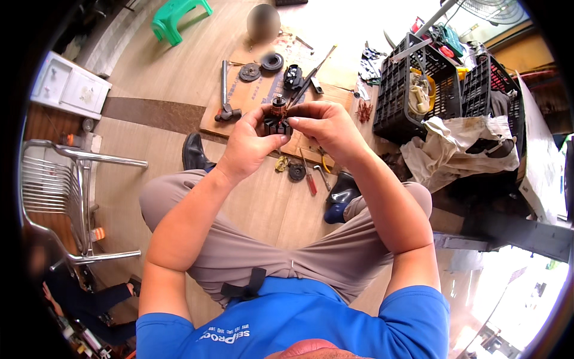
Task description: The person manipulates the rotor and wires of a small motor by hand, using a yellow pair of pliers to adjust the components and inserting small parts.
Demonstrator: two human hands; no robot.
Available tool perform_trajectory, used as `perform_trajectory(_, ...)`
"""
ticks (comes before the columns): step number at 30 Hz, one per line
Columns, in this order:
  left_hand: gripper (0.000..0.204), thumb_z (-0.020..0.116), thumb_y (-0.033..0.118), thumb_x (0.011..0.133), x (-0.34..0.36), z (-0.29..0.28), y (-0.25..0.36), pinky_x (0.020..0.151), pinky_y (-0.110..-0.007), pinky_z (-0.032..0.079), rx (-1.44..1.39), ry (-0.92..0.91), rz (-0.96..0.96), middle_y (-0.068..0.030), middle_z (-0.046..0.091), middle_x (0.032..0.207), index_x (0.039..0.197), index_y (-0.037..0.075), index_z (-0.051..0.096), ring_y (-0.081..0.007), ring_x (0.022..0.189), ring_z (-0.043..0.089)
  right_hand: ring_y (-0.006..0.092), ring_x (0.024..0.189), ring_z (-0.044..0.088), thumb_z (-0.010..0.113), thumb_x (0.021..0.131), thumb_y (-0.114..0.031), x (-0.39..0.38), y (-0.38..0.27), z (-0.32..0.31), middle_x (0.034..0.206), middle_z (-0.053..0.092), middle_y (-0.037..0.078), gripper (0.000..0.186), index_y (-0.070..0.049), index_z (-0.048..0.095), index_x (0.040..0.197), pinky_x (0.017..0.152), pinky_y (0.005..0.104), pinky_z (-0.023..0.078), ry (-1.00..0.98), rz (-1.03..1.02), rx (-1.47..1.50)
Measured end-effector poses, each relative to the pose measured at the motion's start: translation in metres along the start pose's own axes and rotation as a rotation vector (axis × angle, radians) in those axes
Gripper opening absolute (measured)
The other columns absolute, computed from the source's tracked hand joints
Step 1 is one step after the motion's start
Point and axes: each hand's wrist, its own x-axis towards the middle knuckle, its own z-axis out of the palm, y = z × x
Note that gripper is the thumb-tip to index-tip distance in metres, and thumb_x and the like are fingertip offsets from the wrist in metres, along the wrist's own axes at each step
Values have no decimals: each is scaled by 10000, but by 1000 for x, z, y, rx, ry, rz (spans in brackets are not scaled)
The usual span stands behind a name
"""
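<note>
Both my left hand (251, 146) and my right hand (323, 128) grip a small motor armature (277, 122), with copper windings and a dark finned lower part, upright between my fingers. Just beyond it, on a cardboard sheet (215, 125), are a hammer (225, 90), a dark disc (250, 71), a black ring (272, 61), a black housing (292, 76) and long thin tools (318, 64). Nearer me, between my feet, are a red-handled screwdriver (310, 179), yellow-handled pliers (323, 160) and another dark disc (296, 172).
Black crates (391, 102) of tools stand at the right, with white cloth (436, 149) before them. A green stool (176, 15) is at upper left, a metal chair (72, 200) at left. Another person in dark clothing (89, 299) is at lower left. A fan (490, 12) stands at upper right.
</note>
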Motion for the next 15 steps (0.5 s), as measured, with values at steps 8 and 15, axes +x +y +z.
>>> perform_trajectory(8, 501, 680, -96, 790, 0, 11, -10, 897, -261, 518, 270, 103, 36, -57, 610, 1131, 1246, -7, 489, -122, 1021, 615, 35, 575, 509, 702, 837, -89, 2, 19, -1, 703, 614, -1, 225, 46, 684, 1016, 487, 190, 383, -3, 103, 171)
perform_trajectory(15, 542, 802, 21, 677, -2, 17, -7, 896, -319, 492, 781, 254, 298, -117, 603, 1110, 1172, 6, 580, -207, 1017, 615, 41, 565, 485, 676, 867, -72, 3, 24, 0, 712, 581, -9, 108, 2, 652, 942, 485, 182, 359, 36, 143, 212)
